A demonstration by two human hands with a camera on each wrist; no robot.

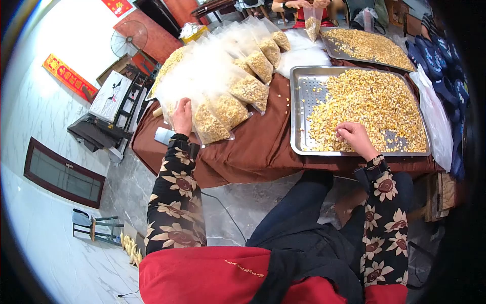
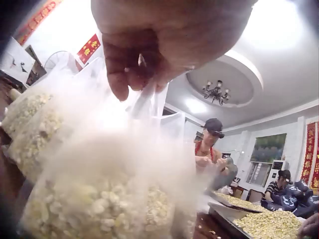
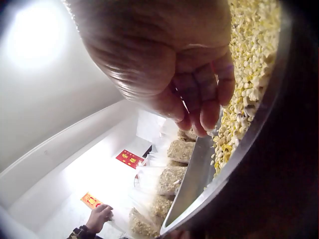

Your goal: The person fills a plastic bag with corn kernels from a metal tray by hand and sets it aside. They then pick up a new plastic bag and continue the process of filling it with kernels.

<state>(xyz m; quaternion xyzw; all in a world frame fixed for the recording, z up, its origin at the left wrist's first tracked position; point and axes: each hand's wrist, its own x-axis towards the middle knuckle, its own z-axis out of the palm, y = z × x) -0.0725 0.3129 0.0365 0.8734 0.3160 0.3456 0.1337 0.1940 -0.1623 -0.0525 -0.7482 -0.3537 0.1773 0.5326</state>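
My left hand (image 1: 183,117) is at the front of a group of filled clear bags, and its curled fingers pinch the top of one plastic bag (image 2: 104,199). Pale yellow kernels, like corn, fill the lower part of that bag. Over the front of a metal tray (image 1: 298,144) hangs my right hand (image 1: 356,138), its fingers loosely bent with nothing between them. Heaped in this tray are loose yellow and white kernels (image 1: 364,101). From the right wrist view, the fingertips (image 3: 209,117) are close above the kernels near the tray's wall.
More filled bags (image 1: 258,66) stand across the brown tablecloth (image 1: 253,147). Behind my tray lies a second tray of kernels (image 1: 369,48). Across the table a person (image 1: 304,7) holds a partly filled bag (image 1: 312,28). A white plastic bag (image 1: 433,116) hangs at the right edge.
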